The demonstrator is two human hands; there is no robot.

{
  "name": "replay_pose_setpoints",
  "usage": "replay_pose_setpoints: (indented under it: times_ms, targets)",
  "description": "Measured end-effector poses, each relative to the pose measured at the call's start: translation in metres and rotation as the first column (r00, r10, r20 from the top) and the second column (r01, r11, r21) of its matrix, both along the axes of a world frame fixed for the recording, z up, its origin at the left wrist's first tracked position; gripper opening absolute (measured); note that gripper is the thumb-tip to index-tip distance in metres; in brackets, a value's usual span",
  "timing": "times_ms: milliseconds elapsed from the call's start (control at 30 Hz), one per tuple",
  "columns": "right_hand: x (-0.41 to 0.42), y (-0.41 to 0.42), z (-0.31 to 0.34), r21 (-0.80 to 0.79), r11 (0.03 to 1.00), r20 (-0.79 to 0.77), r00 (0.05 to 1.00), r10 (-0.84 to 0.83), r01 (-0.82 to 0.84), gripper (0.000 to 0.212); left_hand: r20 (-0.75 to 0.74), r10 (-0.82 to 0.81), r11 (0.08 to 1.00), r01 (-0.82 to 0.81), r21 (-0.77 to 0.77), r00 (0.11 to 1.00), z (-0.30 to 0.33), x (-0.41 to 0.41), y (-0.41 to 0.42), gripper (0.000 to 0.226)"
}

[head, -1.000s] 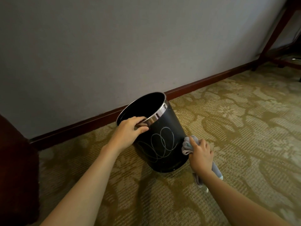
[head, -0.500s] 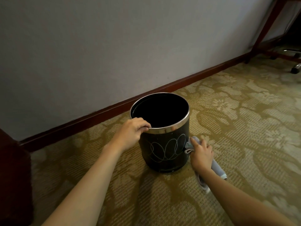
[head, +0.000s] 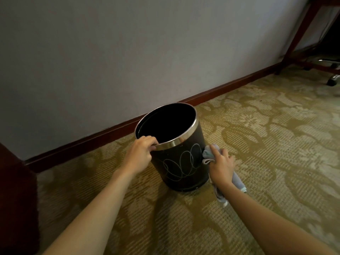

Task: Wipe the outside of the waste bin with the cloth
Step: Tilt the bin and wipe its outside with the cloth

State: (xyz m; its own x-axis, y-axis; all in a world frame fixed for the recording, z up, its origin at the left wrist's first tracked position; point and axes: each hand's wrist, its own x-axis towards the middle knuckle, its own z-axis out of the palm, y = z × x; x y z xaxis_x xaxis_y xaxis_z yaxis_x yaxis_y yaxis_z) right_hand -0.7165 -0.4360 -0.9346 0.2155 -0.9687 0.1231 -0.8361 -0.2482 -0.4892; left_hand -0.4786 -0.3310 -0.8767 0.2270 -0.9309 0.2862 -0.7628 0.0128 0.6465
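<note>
Black waste bin point(head: 181, 162) with a shiny metal rim and pale loopy scribbles on its side sits on the patterned carpet point(head: 266, 144) near the wall's baseboard point(head: 110, 133), mouth up, leaning a bit to the left. Left hand point(head: 139, 155) is clamped on the near rim. On the right, the right hand point(head: 221, 165) grips a bunched grey cloth point(head: 208, 153), pressing it against the bin's right side.

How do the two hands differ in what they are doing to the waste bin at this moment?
The left hand grips the waste bin at its metal rim, bare; the right hand presses a grey cloth against its side wall. The left sits high on the bin, the right lower down. Both touch the bin's outside.
</note>
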Motion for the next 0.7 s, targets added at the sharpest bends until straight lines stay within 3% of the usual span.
replay_pose_setpoints:
  times_ms: [100, 233, 367, 467, 600, 700]
  targets:
    - [0.011, -0.004, 0.008, 0.018, 0.999, 0.142, 0.988, -0.053, 0.051, 0.060, -0.050, 0.081, 0.997, -0.081, 0.000, 0.995, 0.006, 0.004, 0.001, 0.050]
    - [0.020, -0.005, 0.008, 0.203, 0.978, 0.334, 0.935, -0.120, 0.053, 0.054, -0.031, 0.159, 0.987, -0.158, 0.015, 0.987, 0.027, 0.015, -0.003, 0.034]
    - [0.024, 0.003, 0.002, 0.263, 0.965, 0.325, 0.943, -0.076, -0.013, 0.053, 0.035, 0.150, 0.985, -0.152, 0.084, 0.988, 0.043, 0.029, 0.003, 0.028]
    - [0.023, 0.002, 0.007, 0.300, 0.954, 0.369, 0.925, -0.088, -0.029, 0.055, 0.005, 0.113, 0.987, -0.113, 0.118, 0.994, 0.046, 0.033, 0.009, 0.028]
    - [0.033, 0.001, 0.031, 0.205, 0.978, 0.494, 0.866, -0.078, -0.029, 0.061, -0.032, 0.066, 0.990, -0.062, 0.127, 0.997, 0.048, 0.032, 0.010, 0.032]
    - [0.052, -0.001, 0.062, 0.122, 0.988, 0.684, 0.730, -0.017, -0.091, 0.067, -0.040, 0.072, 0.990, -0.066, 0.128, 0.997, 0.047, 0.030, 0.007, 0.033]
